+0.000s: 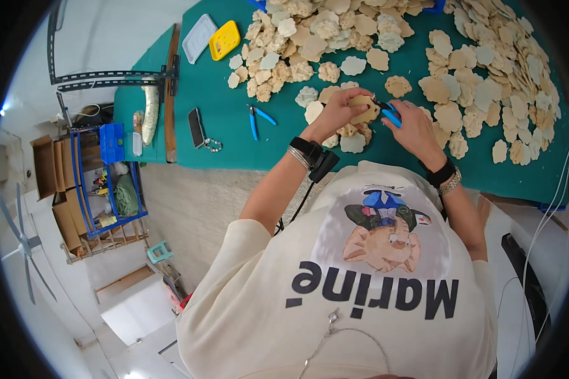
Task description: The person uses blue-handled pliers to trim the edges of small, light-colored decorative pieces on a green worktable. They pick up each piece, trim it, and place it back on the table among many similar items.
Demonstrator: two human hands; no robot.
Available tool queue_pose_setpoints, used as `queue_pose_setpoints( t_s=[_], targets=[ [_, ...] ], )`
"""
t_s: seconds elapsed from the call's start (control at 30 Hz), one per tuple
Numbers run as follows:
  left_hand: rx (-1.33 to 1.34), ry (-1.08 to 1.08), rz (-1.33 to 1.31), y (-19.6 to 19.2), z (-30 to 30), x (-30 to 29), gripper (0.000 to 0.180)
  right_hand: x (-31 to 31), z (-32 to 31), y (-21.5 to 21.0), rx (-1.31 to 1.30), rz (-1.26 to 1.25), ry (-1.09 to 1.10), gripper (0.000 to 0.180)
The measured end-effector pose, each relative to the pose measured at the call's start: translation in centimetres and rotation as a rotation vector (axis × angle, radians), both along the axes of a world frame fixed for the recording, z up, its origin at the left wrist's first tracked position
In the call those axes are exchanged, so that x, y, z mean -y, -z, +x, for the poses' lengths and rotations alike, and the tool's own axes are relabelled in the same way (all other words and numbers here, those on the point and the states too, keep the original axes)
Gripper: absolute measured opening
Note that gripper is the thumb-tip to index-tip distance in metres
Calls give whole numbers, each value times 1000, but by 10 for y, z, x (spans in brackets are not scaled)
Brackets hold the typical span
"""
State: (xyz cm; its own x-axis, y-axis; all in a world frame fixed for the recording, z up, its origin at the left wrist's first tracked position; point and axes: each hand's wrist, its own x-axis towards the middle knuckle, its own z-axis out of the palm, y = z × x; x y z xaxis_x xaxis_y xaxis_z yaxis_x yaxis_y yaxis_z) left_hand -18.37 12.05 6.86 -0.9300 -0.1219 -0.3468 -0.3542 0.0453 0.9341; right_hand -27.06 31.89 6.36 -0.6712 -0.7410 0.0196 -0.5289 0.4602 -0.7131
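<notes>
Between the fingers of my left hand (340,114) is a beige piece with a scalloped edge (364,108), held near the table's front edge. Closed around blue-handled nippers (391,115) is my right hand (416,131), and the dark jaws of the tool are at the upper edge of the piece. A few similar cream pieces (353,143) lie just below and beside my hands. My fingers partly cover the held piece.
A big heap of flat and bumpy cream pieces (313,47) spreads across the green table (284,145), with another heap (483,88) to the right. Left of my hands lie blue-handled pliers (256,120) and a phone (196,126). A white tray (198,39) touches a yellow tray (225,41).
</notes>
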Motion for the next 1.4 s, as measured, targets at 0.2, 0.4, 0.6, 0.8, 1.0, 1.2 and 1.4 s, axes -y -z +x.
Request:
queue_pose_setpoints(
  t_s=[0.2, 0.4, 0.6, 0.8, 1.0, 1.2, 1.4],
  targets=[
    [58, -25, 44, 1, 17, 11, 28, 10, 15, -3, -134, 11, -26, 29],
    [66, -44, 101, 5, 27, 21, 28, 19, 26, -4, -118, 78, -22, 25],
    [80, -24, 116, 11, 25, 27, 30, 24, 32, -5, -157, 87, 21, 24],
    [45, 11, 84, 13, 19, 32, 29, 26, 31, -1, -214, 93, 49, 24],
    [102, -15, 164, 17, 17, 36, 26, 33, 34, 13, -61, 105, 128, 22],
    [-116, 235, -347, 22, 5, 42, 18, 29, 24, 19, 13, 72, 331, 21],
    [-228, 65, -966, 38, -45, 51, 11, 23, 20, 21, 13, 57, 397, 21]
  ],
)
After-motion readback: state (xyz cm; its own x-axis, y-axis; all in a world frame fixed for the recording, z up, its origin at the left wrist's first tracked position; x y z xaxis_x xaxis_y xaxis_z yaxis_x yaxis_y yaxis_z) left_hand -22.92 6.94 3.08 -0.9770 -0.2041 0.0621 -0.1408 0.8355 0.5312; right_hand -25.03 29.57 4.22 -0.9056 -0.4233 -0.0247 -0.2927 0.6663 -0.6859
